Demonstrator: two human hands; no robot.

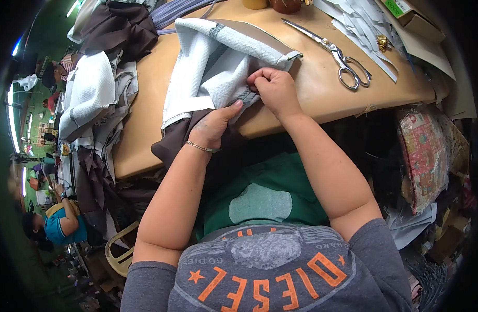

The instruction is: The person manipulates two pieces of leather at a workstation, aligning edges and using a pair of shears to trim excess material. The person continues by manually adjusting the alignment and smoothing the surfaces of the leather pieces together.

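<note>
A white textured fabric piece (195, 67) with grey trim and dark brown cloth at its lower end lies bunched on the tan padded table (132, 130). My left hand (212, 126) grips its lower edge, thumb on top beside a grey strip. My right hand (274, 92) is closed at the piece's right side, pinching the fabric near that strip; the fingertips are partly hidden. Large steel scissors (343, 62) lie to the right of the fabric.
Piled white and brown fabrics (88, 91) are at left; lilac strips (176, 10), jars (280, 4), paper strips (353, 26) and a cardboard box (426, 26) line the back. A patterned bundle (421, 156) sits below right. A co-worker (67, 221) is far left.
</note>
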